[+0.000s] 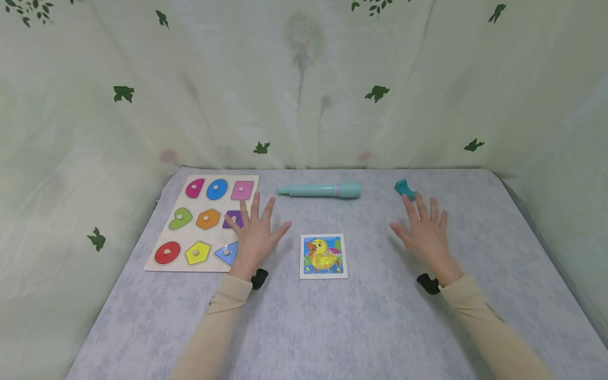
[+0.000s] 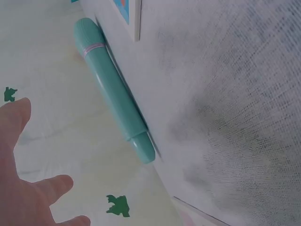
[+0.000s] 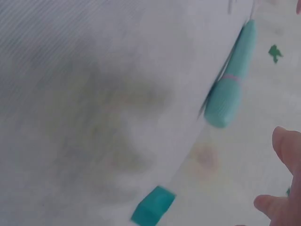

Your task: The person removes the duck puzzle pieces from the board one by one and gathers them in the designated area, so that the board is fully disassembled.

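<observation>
My left hand point(image 1: 257, 236), fingers spread, hovers by the right edge of a wooden shape puzzle board point(image 1: 212, 203) with colourful knobbed pieces. It holds nothing. With fingers likewise spread, my right hand point(image 1: 427, 235) is just in front of a small teal block with a curved notch point(image 1: 405, 189) and grips nothing. Between the hands a square duck picture puzzle point(image 1: 324, 256) lies flat in a white frame. Behind it, a thick mint-green marker-shaped tube point(image 1: 319, 190) lies sideways; the left wrist view shows its ribbed end and pink band, and the tube point(image 2: 115, 92) is apart from the fingers.
A grey-blue cloth point(image 1: 332, 327) covers the table. Behind the back edge hangs a pale curtain point(image 1: 228, 79) with green bird shapes, and it also closes both sides. A black wrist camera point(image 1: 429, 284) sits at the right wrist, another point(image 1: 259, 278) at the left.
</observation>
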`<state>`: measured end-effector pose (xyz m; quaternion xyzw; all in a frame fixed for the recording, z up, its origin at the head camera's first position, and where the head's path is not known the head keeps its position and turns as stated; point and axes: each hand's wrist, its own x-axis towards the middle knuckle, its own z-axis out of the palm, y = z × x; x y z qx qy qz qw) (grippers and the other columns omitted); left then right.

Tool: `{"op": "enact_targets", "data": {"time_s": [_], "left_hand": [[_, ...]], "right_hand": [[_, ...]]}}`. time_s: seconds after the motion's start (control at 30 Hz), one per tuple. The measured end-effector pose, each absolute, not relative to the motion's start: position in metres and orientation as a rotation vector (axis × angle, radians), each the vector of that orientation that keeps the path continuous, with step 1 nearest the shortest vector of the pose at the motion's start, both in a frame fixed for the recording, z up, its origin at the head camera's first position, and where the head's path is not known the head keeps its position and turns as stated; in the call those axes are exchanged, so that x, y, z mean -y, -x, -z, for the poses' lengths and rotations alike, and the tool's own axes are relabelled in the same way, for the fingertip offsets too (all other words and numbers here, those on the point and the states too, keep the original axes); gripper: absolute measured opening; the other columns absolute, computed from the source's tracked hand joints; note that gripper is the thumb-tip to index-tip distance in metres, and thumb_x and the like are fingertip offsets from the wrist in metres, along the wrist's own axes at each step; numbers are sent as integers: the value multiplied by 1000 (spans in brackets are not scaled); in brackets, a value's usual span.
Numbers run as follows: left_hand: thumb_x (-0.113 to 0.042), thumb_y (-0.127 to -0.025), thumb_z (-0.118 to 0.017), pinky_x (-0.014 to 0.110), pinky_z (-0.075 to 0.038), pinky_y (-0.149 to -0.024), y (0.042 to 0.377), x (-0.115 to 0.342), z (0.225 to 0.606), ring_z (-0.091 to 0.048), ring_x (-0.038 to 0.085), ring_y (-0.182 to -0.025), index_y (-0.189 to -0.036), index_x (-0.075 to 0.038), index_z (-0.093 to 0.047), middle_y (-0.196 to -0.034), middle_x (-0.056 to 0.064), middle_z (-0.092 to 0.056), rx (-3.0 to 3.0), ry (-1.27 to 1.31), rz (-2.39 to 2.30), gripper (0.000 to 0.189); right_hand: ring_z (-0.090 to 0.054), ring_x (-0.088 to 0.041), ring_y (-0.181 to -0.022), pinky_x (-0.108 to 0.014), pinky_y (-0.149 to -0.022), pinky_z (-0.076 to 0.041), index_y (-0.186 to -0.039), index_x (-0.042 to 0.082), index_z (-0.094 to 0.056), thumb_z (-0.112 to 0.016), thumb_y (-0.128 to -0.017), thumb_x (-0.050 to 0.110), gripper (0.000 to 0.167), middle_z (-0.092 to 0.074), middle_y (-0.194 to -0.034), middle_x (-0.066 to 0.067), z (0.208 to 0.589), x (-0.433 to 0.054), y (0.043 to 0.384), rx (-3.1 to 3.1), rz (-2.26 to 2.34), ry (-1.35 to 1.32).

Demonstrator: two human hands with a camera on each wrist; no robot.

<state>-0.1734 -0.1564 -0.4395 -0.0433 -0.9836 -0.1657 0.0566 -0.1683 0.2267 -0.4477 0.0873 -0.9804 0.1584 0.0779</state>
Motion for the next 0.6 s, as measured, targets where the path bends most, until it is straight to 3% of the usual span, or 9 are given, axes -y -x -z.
{"op": "enact_targets", "data": {"time_s": [0.3, 0.6], "left_hand": [[-53, -93, -52, 72, 8, -100, 158, 149, 432, 11, 41, -141, -153, -17, -25, -159, 13, -2, 2931, 249, 548, 76], [-37, -97, -55, 63, -9, -107, 131, 144, 436, -8, 35, -143, -152, -16, -28, -159, 8, -13, 2872, 589, 852, 65]], "right_hand": [[-21, -46, -136, -59, -108, -19, -148, 3, -31, -65, -91, 35, 73, -29, -149, -25, 443, -170, 174, 2818, -449, -548], [-37, -33, -131, -47, -105, -33, -147, 5, -36, -68, -91, 20, 66, -40, -145, -16, 453, -118, 180, 2771, -946, -886]]}}
